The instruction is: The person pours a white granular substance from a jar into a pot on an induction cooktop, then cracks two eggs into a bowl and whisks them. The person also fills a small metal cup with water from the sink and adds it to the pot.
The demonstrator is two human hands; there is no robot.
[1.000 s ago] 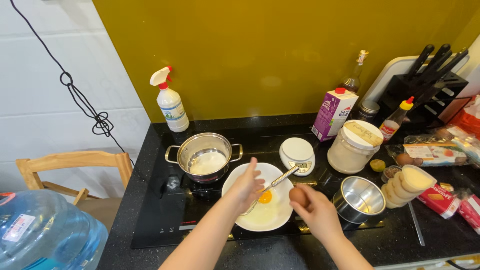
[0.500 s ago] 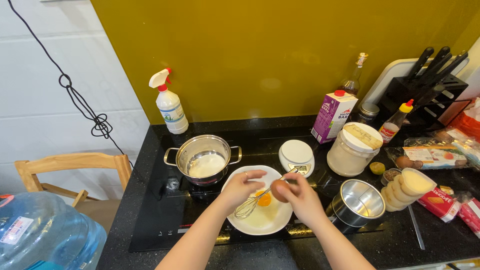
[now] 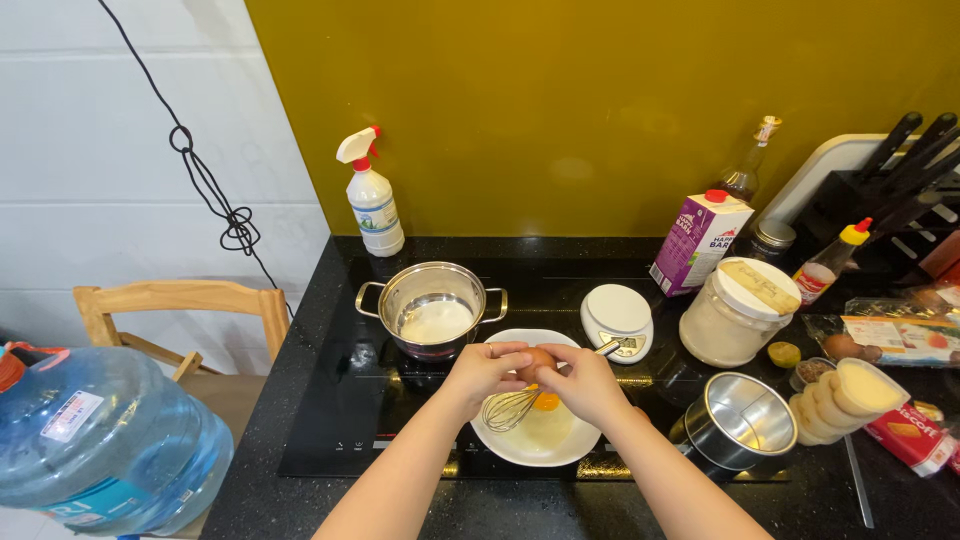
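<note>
My left hand (image 3: 485, 372) and my right hand (image 3: 583, 381) meet over a white bowl (image 3: 500, 442) on the black cooktop, and both grip a brown egg (image 3: 537, 360) between the fingertips. In the bowl lies a raw egg with its yolk (image 3: 546, 402) showing. A metal whisk (image 3: 513, 407) rests in the bowl with its handle pointing up to the right. The egg's underside is hidden by my fingers.
A steel pot (image 3: 432, 305) with white liquid stands behind the bowl. To the right are a small white kitchen scale (image 3: 616, 315), a lidded jar (image 3: 738, 312), a carton (image 3: 698, 241), an empty round tin (image 3: 741, 421) and stacked cups (image 3: 846, 393). A spray bottle (image 3: 374, 198) stands at the back left.
My right hand has brought the brown egg left from beside the bowl to above it. My left hand has risen from the bowl's rim and now grips the egg too.
</note>
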